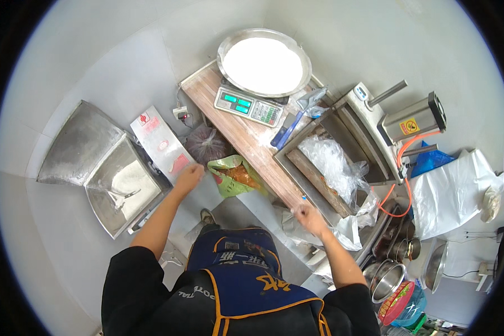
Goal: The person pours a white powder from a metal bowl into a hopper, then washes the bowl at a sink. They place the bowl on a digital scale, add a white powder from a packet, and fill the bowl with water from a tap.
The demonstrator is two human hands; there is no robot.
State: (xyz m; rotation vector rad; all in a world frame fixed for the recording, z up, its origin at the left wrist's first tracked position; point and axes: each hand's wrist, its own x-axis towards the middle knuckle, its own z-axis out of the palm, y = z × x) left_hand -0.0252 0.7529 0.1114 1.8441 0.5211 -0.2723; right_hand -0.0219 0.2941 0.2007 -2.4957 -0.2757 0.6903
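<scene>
Ur L hand [189, 175] is by the pink-white panel [161, 136], R hand [310, 218] by the worktop [255, 140], fingers half-curled, can't tell if holding smth, so rushing R cld snag the white bag [350, 232].

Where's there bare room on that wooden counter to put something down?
The wooden counter has a bare patch left of the scale and a strip between its near edge and the blue-handled tools. Farther right it's crowded: clear plastic, then a machine with a steel cylinder.
</scene>
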